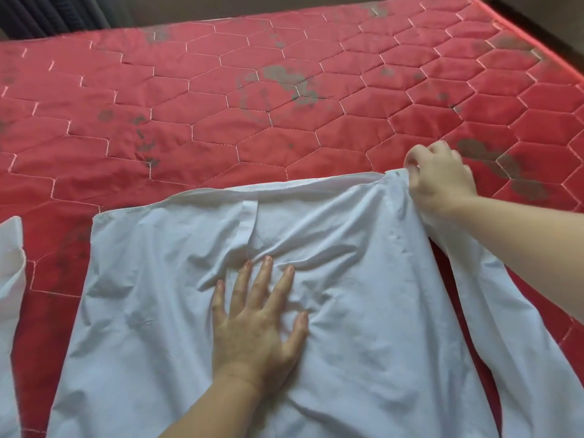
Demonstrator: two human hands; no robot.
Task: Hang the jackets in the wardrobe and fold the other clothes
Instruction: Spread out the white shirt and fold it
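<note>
A white shirt lies spread back-up on the red quilted mattress, its collar edge toward the far side. My left hand rests flat on the middle of the shirt, fingers spread, pressing the cloth. My right hand pinches the shirt's far right shoulder corner and holds it slightly lifted. The right sleeve trails down toward the near right. The left sleeve lies apart at the left edge of the view.
The mattress has grey worn patches and hexagon stitching; its far right edge drops to a dark floor. Dark curtains hang at the far left.
</note>
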